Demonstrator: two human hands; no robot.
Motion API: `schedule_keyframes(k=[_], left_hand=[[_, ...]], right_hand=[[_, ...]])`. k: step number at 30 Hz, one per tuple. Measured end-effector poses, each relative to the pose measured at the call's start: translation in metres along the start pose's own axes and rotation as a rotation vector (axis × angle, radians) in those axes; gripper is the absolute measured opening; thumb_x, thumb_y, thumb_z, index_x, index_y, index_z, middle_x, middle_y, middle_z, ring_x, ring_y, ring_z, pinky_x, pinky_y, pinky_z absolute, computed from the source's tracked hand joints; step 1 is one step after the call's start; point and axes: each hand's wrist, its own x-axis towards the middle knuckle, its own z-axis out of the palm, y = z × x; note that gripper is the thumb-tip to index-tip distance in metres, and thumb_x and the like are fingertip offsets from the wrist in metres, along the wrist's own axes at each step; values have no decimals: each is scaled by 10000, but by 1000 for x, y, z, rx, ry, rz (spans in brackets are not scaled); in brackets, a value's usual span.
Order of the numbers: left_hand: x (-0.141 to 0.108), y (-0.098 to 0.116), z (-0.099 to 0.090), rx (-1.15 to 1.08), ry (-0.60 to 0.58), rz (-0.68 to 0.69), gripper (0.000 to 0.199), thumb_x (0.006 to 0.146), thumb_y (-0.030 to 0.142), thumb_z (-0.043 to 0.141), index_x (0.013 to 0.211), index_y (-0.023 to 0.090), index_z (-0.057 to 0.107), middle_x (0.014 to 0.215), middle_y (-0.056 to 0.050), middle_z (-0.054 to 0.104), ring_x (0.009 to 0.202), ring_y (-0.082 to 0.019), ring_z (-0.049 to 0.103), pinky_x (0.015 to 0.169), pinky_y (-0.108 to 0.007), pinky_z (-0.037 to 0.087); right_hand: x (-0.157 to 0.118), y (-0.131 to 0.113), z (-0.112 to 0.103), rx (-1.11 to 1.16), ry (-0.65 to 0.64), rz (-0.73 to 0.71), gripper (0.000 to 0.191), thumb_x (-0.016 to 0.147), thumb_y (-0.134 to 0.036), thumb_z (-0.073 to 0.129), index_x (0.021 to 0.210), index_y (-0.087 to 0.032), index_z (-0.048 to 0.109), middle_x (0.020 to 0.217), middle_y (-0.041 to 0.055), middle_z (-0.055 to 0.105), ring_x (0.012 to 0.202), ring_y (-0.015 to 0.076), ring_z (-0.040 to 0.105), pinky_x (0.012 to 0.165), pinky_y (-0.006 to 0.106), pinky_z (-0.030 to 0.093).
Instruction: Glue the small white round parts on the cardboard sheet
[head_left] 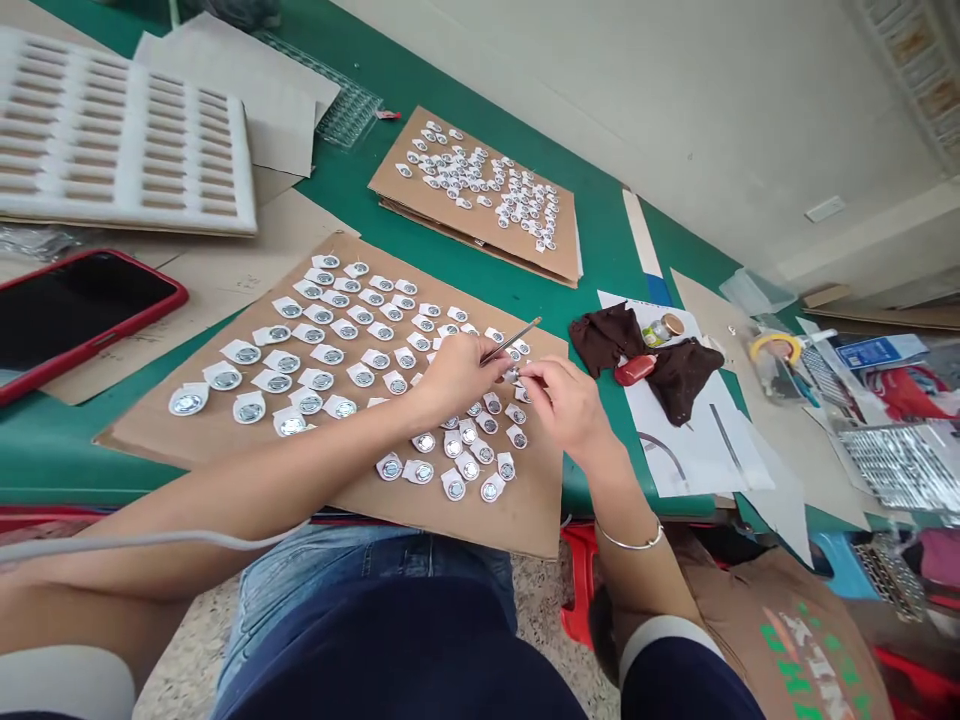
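Note:
A brown cardboard sheet (172, 425) lies on the green table, with many small round silvery pieces on white tabs (249, 407) spread over it. Over its right part, my left hand (461, 378) is closed around a thin pointed tool (517, 336), which slants up to the right. My right hand (566, 400) is beside it with thumb and forefinger pinched on a small silvery piece (514, 374). The fingertips of both hands nearly meet there and partly hide the piece.
Behind is a stacked cardboard (390, 180) with more pieces. A red-cased phone (176, 300) and white foam tray (247, 190) are at left. Dark brown cloths (679, 385), a small jar (658, 330) and a red object (634, 370) lie on white paper (660, 460) at right.

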Motion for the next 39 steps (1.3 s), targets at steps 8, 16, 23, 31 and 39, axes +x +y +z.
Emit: schedule_keyframes(k=[8, 16, 23, 31, 39], left_hand=[[-2, 2, 0, 9, 32, 63, 300, 835, 263, 487, 564, 146, 535, 474, 38, 445, 481, -78, 387, 499, -233, 273], [-5, -4, 3, 82, 60, 158, 295, 846, 244, 462, 574, 147, 523, 510, 30, 465, 503, -85, 388, 506, -235, 269], [-4, -1, 3, 108, 66, 155, 291, 847, 224, 458, 576, 145, 529, 506, 33, 451, 500, -85, 371, 512, -236, 264], [-5, -4, 3, 88, 66, 165, 307, 844, 226, 454, 547, 149, 466, 516, 31, 447, 514, -87, 376, 503, -237, 254], [-4, -6, 4, 84, 74, 172, 320, 842, 239, 448, 534, 151, 433, 503, 32, 412, 507, -88, 347, 501, -241, 253]], right_hand=[[-1, 3, 6, -80, -80, 34, 139, 893, -191, 402, 911, -179, 539, 863, 62, 595, 813, 170, 558, 702, 305, 452], [5, -8, 2, -164, -170, 100, 192, 903, -210, 380, 922, -151, 562, 876, 77, 587, 807, 176, 546, 718, 310, 443], [8, -12, -2, -173, -227, 140, 213, 912, -214, 350, 925, -150, 553, 908, 74, 577, 852, 184, 549, 753, 320, 439], [8, -13, -2, -133, -234, 181, 184, 899, -190, 371, 905, -155, 551, 888, 66, 580, 841, 188, 548, 746, 321, 435], [7, -11, 0, -111, -237, 180, 194, 901, -192, 359, 914, -155, 548, 904, 77, 578, 861, 192, 549, 757, 329, 438]])
